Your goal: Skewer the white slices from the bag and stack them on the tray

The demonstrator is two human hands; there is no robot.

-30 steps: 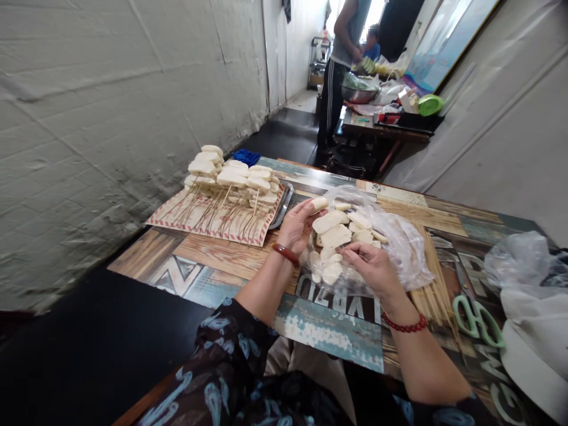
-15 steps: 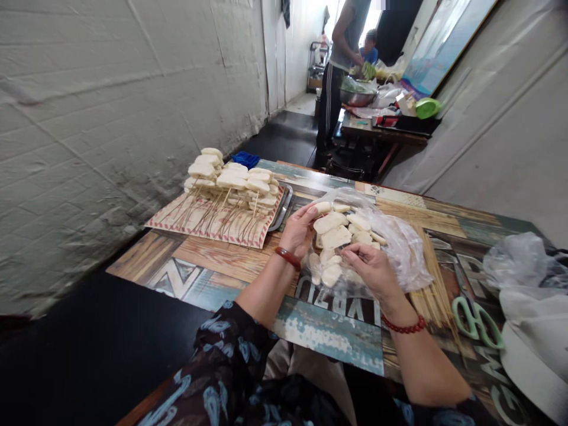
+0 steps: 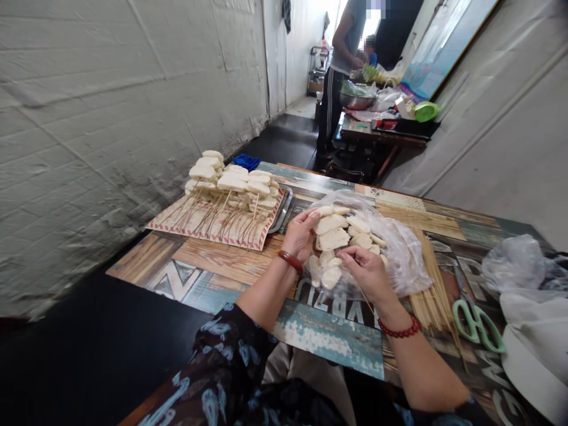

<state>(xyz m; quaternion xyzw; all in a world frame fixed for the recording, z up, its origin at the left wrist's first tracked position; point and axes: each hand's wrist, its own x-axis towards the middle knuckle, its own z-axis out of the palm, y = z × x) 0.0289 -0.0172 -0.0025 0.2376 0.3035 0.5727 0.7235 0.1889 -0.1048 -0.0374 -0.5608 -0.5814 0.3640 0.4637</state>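
My left hand (image 3: 302, 232), a red-brown bangle at its wrist, is closed on the edge of a pale, flat food slice (image 3: 332, 223). A second slice (image 3: 333, 239) lies just below it, against the first. My right hand (image 3: 364, 267) pinches a thin wooden skewer (image 3: 366, 300), whose rear end slants out under the palm. Its tip side is near the lower slice; whether it has entered cannot be made out. Under both hands is a clear plastic bag (image 3: 399, 251) with several more pale slices.
At left, skewered slices (image 3: 233, 180) are stacked on a tray with a striped paper sheet (image 3: 213, 222). Bare skewers (image 3: 428, 278), green-handled scissors (image 3: 477, 322) and a white cap (image 3: 528, 361) lie at right. Beyond, a person (image 3: 341, 71) stands by another table.
My right hand has shifted slightly left, and the skewer's rear end now shows beneath its palm. My left hand keeps its hold, nearly still.
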